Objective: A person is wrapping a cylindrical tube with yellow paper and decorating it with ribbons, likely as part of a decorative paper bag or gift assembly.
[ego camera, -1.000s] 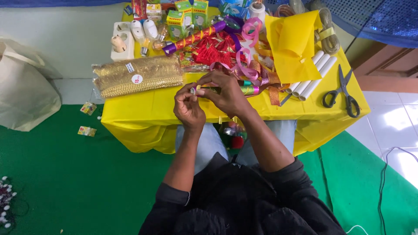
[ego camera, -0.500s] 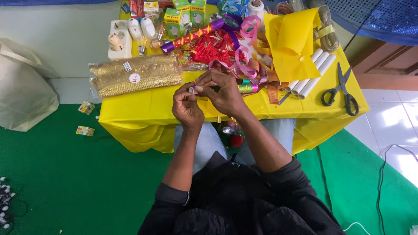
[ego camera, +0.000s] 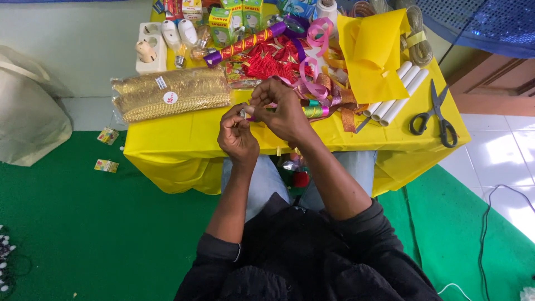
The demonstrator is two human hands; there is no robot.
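Note:
Both my hands meet over the front edge of a low table covered in yellow cloth [ego camera: 184,139]. My left hand [ego camera: 237,134] pinches a small pale piece [ego camera: 247,112] between thumb and fingers. My right hand [ego camera: 281,108] curls over from the right and grips the same small piece, with pink ribbon [ego camera: 315,89] trailing from under it. What exactly the piece is stays too small to tell. A heap of red, pink and purple ribbons [ego camera: 278,58] lies just beyond my fingers.
A clear bag of gold trim [ego camera: 173,95] lies at the left. Black scissors [ego camera: 434,114] and white paper rolls [ego camera: 398,95] lie at the right beside yellow folded paper [ego camera: 373,53]. Light bulbs, a socket strip [ego camera: 150,47] and small boxes [ego camera: 234,17] stand at the back. Green carpet surrounds the table.
My hands stay together at the table edge, fingers shifting slightly on the small piece. Nothing on the table has moved.

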